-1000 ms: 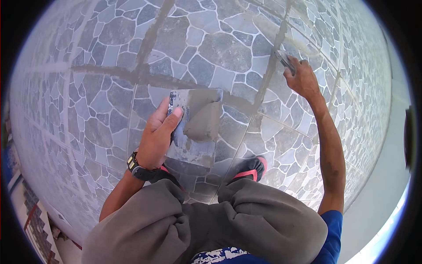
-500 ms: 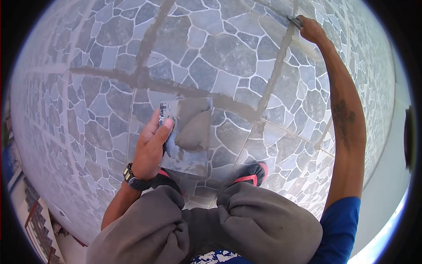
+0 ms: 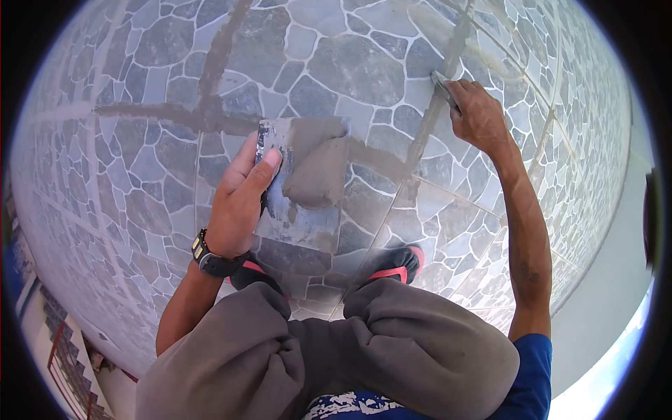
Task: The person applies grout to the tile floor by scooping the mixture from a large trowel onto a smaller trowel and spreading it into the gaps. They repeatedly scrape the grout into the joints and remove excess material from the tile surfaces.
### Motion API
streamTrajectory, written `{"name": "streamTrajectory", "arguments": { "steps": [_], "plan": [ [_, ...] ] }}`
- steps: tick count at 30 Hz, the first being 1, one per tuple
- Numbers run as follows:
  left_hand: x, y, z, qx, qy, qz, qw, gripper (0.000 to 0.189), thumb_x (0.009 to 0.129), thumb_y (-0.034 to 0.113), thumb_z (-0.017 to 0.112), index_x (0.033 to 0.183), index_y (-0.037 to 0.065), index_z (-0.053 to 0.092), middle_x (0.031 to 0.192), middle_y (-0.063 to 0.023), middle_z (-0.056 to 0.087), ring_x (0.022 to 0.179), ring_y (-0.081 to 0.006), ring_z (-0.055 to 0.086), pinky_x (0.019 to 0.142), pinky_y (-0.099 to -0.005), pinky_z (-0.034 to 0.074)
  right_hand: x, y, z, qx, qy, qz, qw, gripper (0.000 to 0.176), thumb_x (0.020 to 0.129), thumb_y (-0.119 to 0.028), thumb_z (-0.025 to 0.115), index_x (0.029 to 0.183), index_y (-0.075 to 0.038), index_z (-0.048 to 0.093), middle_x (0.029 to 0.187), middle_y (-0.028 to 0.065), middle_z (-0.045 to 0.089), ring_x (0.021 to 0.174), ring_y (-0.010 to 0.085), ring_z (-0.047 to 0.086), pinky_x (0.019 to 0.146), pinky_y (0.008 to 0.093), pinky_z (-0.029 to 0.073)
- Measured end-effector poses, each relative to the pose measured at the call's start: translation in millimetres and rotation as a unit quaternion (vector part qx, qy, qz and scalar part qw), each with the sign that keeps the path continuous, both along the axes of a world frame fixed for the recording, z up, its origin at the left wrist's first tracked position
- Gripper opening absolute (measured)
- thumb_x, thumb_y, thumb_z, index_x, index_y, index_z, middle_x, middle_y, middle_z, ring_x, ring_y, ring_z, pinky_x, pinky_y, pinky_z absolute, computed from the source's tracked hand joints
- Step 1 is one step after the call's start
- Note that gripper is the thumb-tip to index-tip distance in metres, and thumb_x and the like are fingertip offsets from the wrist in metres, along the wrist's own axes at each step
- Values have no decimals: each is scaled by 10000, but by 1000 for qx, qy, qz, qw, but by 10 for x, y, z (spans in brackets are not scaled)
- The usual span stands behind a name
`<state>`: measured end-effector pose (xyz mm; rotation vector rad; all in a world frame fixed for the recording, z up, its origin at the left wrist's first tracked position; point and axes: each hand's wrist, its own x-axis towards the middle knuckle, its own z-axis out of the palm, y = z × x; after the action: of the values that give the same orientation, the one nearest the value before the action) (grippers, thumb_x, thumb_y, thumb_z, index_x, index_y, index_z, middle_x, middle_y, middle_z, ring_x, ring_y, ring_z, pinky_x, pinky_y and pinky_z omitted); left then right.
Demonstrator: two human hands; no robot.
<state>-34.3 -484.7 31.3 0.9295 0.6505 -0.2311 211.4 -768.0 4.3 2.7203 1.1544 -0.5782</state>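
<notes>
My left hand (image 3: 241, 189) grips the left edge of a flat rectangular metal plate (image 3: 271, 227), its thumb on top. A mound of wet grey mortar (image 3: 315, 175) lies on the plate's upper right part. At the upper right, my right hand (image 3: 479, 115) is closed around a small putty knife (image 3: 444, 87), whose handle is mostly hidden by the fingers. The blade is at a joint smeared with grey mortar (image 3: 428, 129) between stone-patterned tiles.
Stone-patterned tiles (image 3: 360, 70) cover the floor. Mortar also fills a cross joint (image 3: 378, 161). My feet, in black sandals with red straps (image 3: 395, 271), are below the plate. A stair railing (image 3: 59, 346) shows at the lower left.
My right hand has drawn the putty knife down along the joint, closer to me. The plate with its mortar has shifted slightly up and to the right in view.
</notes>
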Motion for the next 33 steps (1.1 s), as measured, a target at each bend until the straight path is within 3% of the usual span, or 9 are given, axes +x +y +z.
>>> {"name": "streamTrajectory", "arguments": {
  "steps": [8,11,14,17,21,24,27,29,33],
  "plan": [
    [-43,-145,126,-20,-14,18,1000,365,1033,194,458,1349,13,469,1189,-30,596,1030,-77,553,884,-237,443,-1154,-152,99,79,15,29,996,423,692,-53,674,1104,-49,576,944,89,584,911,279,586,650,401,547],
    [-136,-127,50,-34,-35,-10,999,440,1032,195,442,1419,-8,393,1314,-69,550,1166,-125,533,979,-274,419,-1302,-165,215,16,65,34,997,353,699,-49,656,1046,-39,593,935,106,590,934,288,597,659,398,551],
    [-122,-187,81,-7,-19,18,1000,370,1028,191,464,1355,20,470,1200,-32,597,1022,-84,565,863,-240,459,-1279,-370,261,57,183,28,981,413,731,-70,657,1138,-22,606,912,115,635,868,281,623,668,398,534],
    [-179,-173,117,-17,-19,22,999,373,1026,202,473,1353,23,473,1190,-31,602,1016,-87,572,853,-243,467,-1278,-558,488,156,358,-249,886,382,792,-94,647,1155,19,614,850,84,633,732,193,605,607,337,497],
    [-191,-201,125,-27,-10,30,999,364,1023,205,477,1341,28,485,1169,-23,609,1006,-86,576,852,-246,470,-1512,-989,596,341,455,-499,654,392,857,-127,654,1172,94,579,858,71,620,645,110,550,543,256,437],
    [-224,-220,23,-28,1,17,999,353,1022,203,475,1329,29,493,1166,-22,613,1010,-86,577,861,-247,470,-1684,-1110,605,347,418,-524,656,375,868,-144,646,1181,59,602,796,64,632,649,124,548,590,270,441],
    [-216,-279,-58,-33,-3,10,999,345,1022,204,474,1318,28,501,1165,-23,613,1013,-87,578,866,-247,470,-1827,-922,676,178,218,-437,855,381,844,-90,639,1198,36,575,905,107,636,759,202,598,658,337,504],
    [-201,-331,-60,-43,-21,-1,999,345,1021,208,474,1314,27,503,1164,-24,614,1013,-86,578,866,-246,470,-1973,-793,555,191,38,-249,949,425,804,-53,641,1212,22,546,1015,136,600,883,270,594,725,385,527],
    [-221,-363,-39,-39,-20,-3,999,346,1022,208,472,1316,27,501,1162,-24,614,1011,-85,579,867,-246,469,-2259,-450,165,85,-98,-110,985,489,757,-12,628,1224,50,495,1161,185,503,1046,358,534,756,404,553]
  ]
}}
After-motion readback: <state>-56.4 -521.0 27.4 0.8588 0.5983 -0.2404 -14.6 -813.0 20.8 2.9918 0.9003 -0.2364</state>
